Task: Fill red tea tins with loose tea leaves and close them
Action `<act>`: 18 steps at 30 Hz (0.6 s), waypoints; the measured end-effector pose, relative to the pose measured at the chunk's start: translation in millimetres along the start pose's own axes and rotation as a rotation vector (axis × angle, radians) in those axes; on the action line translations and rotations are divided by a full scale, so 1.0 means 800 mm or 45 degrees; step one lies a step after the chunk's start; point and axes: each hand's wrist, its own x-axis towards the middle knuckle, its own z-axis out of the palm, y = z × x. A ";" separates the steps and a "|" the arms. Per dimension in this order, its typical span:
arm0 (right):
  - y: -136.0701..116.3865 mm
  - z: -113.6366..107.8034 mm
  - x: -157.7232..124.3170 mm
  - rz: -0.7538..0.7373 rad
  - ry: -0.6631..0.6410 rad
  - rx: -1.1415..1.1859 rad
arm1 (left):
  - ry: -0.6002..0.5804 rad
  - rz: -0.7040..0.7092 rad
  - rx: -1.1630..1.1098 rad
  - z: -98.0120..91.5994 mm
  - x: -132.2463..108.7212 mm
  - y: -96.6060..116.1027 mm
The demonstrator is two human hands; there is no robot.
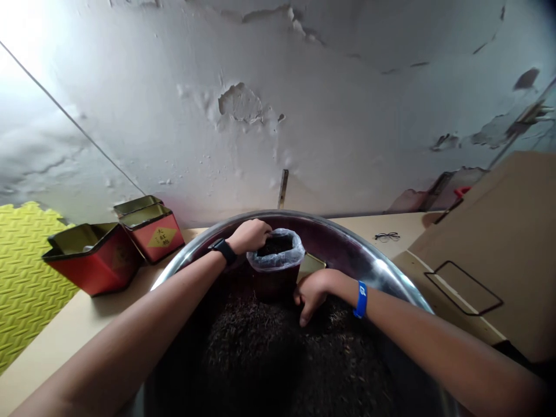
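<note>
A big steel basin (382,272) in front of me is filled with dark loose tea leaves (269,353). In its far half stands a red tin lined with a clear plastic bag (278,258), with tea inside. My left hand (248,234), with a black watch at the wrist, is closed on the bag's left rim. My right hand (313,292), with a blue wristband, rests curled against the tin's right side, with its fingers pointing down into the leaves; I cannot see anything in it.
Two open red tins (93,258) (152,229) stand on the beige table (56,341) at the left, by a yellow foam mat (21,272). Glasses (386,236) lie at the back right. Cardboard boxes (490,255) fill the right side. A peeling white wall is behind.
</note>
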 end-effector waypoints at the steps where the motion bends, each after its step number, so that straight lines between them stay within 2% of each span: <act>1: -0.006 0.002 -0.001 -0.051 0.009 -0.016 | -0.008 -0.009 -0.008 0.003 0.000 0.000; 5: -0.034 0.004 -0.012 -0.233 0.010 -0.122 | -0.028 -0.054 -0.052 0.012 0.000 0.000; 8: -0.042 0.002 -0.020 -0.265 0.023 -0.164 | -0.044 -0.096 -0.102 0.015 0.001 0.000; 15: -0.006 -0.008 -0.011 -0.160 0.002 -0.210 | -0.080 -0.134 -0.146 0.016 0.001 0.004; 18: 0.020 -0.018 -0.015 -0.050 0.157 -0.094 | -0.120 -0.143 -0.161 0.016 0.003 0.006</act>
